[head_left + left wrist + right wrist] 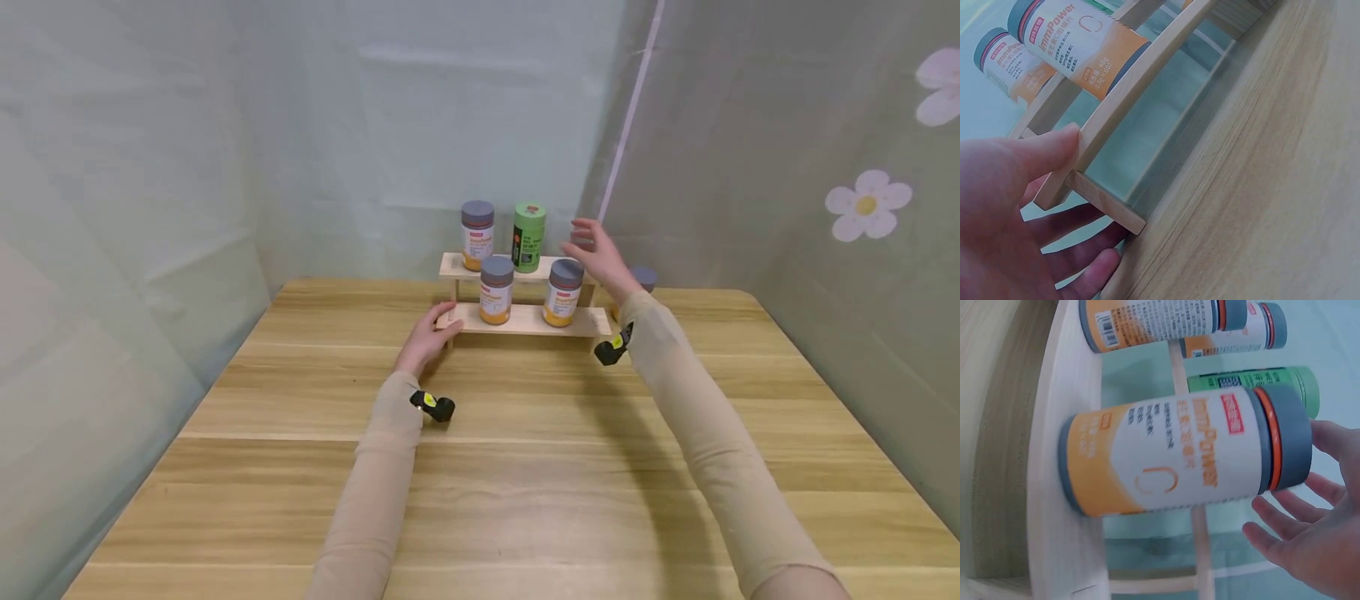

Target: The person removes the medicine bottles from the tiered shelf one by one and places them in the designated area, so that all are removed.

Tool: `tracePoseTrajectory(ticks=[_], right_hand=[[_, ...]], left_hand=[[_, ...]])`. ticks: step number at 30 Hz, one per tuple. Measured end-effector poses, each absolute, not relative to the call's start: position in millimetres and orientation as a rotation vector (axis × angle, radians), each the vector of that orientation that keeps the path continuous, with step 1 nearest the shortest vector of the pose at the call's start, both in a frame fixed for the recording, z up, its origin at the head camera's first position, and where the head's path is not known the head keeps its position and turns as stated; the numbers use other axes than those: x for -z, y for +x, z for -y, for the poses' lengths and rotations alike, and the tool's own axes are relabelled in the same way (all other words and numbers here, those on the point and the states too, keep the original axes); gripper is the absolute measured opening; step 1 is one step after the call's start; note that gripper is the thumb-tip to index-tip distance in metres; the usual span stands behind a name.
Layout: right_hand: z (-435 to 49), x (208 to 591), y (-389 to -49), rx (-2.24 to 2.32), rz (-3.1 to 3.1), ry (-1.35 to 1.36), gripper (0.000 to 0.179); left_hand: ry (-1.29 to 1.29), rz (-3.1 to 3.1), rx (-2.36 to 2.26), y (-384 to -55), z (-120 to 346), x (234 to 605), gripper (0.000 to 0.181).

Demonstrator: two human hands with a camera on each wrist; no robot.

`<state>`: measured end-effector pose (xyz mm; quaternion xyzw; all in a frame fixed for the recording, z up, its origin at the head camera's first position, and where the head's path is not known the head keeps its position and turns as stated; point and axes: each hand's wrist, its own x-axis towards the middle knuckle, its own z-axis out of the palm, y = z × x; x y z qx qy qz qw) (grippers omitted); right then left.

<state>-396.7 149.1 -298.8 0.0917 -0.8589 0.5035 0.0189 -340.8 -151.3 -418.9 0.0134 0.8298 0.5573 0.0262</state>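
Note:
A small two-step wooden rack [527, 320] stands on the table. My left hand [427, 340] grips the left end of its lower board, thumb [1054, 150] on top and fingers reaching underneath. Near the lid of the lower right supplement bottle [1172, 453], my right hand [1319, 519] is held with its fingers spread and nothing in them. That bottle has a grey lid and a white and orange label. A matching bottle [496, 292] stands to its left on the same board. The upper board bears another such bottle [477, 237] and a green canister [529, 239].
Behind my right wrist, a further grey-lidded bottle [643, 277] shows partly beside the rack. The wooden table [495, 492] stretches toward me. Pale curtains [435, 108] hang behind and at both sides.

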Motion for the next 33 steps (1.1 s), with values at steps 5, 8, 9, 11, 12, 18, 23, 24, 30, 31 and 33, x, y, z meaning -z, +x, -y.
tracePoseTrajectory(ticks=[5, 8, 9, 11, 12, 18, 23, 24, 30, 31, 33], right_hand=[[-138.3, 292.0, -397.3, -1.489, 2.702, 0.354, 0.065], [-132.5, 287.8, -398.1, -1.453, 2.706, 0.373, 0.065], [-130.9, 286.6, -398.3, -1.445, 2.704, 0.372, 0.065], [-128.3, 285.1, -399.3, -1.428, 2.701, 0.37, 0.065], [-127.3, 284.7, -399.5, -1.419, 2.702, 0.366, 0.065], [-122.8, 284.3, -401.4, -1.373, 2.735, 0.374, 0.066], [-118.8, 282.9, -404.7, -1.293, 2.746, 0.425, 0.066], [-118.1, 282.5, -405.4, -1.285, 2.747, 0.427, 0.066], [-114.8, 280.3, -408.7, -1.282, 2.751, 0.423, 0.069], [-114.4, 280.4, -409.1, -1.283, 2.754, 0.421, 0.069], [-113.7, 281.1, -410.3, -1.282, 2.764, 0.41, 0.07]], left_hand=[[0.032, -2.561, -1.712, -341.7, 151.3, 419.1, 0.055], [0.033, -2.561, -1.708, -342.3, 150.4, 418.4, 0.054], [0.035, -2.564, -1.706, -342.4, 150.0, 418.0, 0.054], [0.041, -2.568, -1.702, -342.5, 149.0, 417.3, 0.054], [0.042, -2.567, -1.701, -342.5, 148.5, 417.0, 0.054], [0.039, -2.551, -1.707, -343.8, 146.4, 417.5, 0.056], [0.034, -2.55, -1.71, -343.9, 147.0, 418.0, 0.055], [0.036, -2.551, -1.71, -343.9, 147.2, 418.1, 0.055], [0.044, -2.554, -1.726, -343.1, 146.3, 418.8, 0.054], [0.043, -2.552, -1.728, -343.0, 146.0, 419.0, 0.054], [0.037, -2.551, -1.725, -343.0, 145.8, 419.5, 0.054]])
